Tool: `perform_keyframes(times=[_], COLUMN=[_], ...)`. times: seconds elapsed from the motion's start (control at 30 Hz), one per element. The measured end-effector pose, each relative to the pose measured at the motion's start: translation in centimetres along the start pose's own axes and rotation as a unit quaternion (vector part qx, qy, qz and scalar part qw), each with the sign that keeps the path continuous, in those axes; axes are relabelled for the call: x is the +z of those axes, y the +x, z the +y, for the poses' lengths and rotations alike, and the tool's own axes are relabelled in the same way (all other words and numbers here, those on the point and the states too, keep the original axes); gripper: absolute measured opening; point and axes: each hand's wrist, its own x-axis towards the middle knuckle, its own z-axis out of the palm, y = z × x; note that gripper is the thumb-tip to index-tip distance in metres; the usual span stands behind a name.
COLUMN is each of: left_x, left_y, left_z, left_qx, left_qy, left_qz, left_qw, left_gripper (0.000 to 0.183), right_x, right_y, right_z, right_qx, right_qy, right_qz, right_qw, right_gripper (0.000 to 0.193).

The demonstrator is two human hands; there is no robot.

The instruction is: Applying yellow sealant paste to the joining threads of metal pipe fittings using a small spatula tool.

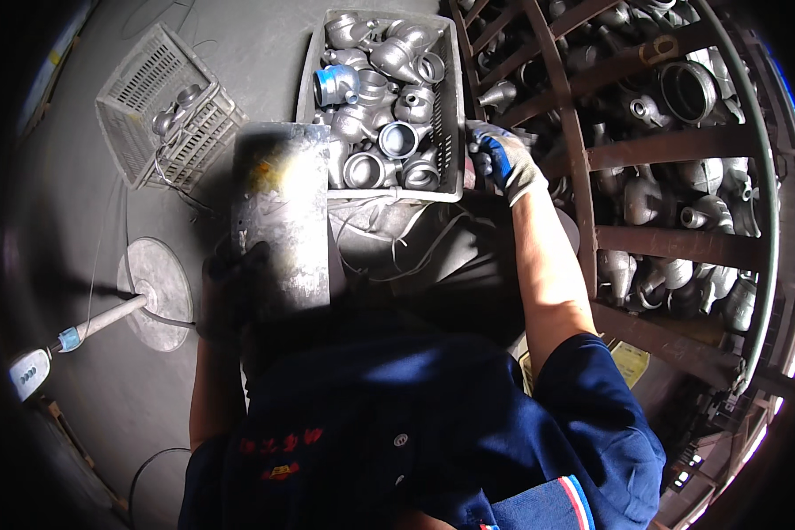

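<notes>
My right hand (508, 163), in a blue and grey work glove, is closed just off the right side of a grey plastic crate (458, 115), between it and a metal cage. Whether something small is in its curled fingers I cannot make out. My left hand (230, 274), also gloved, lies in deep shadow at the lower left edge of a brightly lit, worn metal plate (296, 221). Its fingers barely show. Heaped in the crate are grey cast-metal pipe fittings (397, 57), with one painted blue fitting (336, 86) at the left.
The rust-brown cage (671, 150) on the right holds many similar castings. At the far left a second plastic crate (141, 115) stands tilted, with a small metal part in it. A round-based stand (159, 291) with a pole and cable stands on the floor. A yellow crate (629, 362) shows under the cage.
</notes>
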Motion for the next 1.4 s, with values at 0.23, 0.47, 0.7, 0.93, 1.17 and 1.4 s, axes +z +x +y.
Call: perform_keyframes(times=[0.23,0.47,0.7,0.93,1.17,1.4], left_x=[1.5,1.5,1.0,0.5,-1.4,1.3], left_y=[-0.3,-0.6,-0.5,-0.3,0.0,-0.2], left_z=[0.7,1.0,1.0,1.0,-0.5,1.5], left_qx=[0.004,-0.055,-0.044,-0.073,0.012,-0.018], left_qy=[0.062,-0.016,-0.074,-0.076,0.033,0.059], left_qz=[0.071,0.048,0.0,-0.054,-0.035,0.009], left_qw=[0.996,0.997,0.996,0.993,0.999,0.998], left_gripper=[0.01,0.011,0.014,0.016,0.038,0.027], right_x=[-1.0,1.0,0.1,2.0,0.8,1.4], right_y=[2.2,1.7,2.1,3.6,3.6,4.3], right_z=[3.9,3.4,2.7,3.6,3.8,5.4], right_qx=[-0.004,0.032,0.023,0.044,-0.049,0.01], right_qy=[-0.316,-0.359,-0.341,-0.37,0.094,-0.057], right_qz=[0.276,0.262,0.297,0.242,0.205,0.167], right_qw=[0.908,0.895,0.892,0.896,0.973,0.984], right_gripper=[0.018,0.025,0.026,0.027,0.029,0.034])
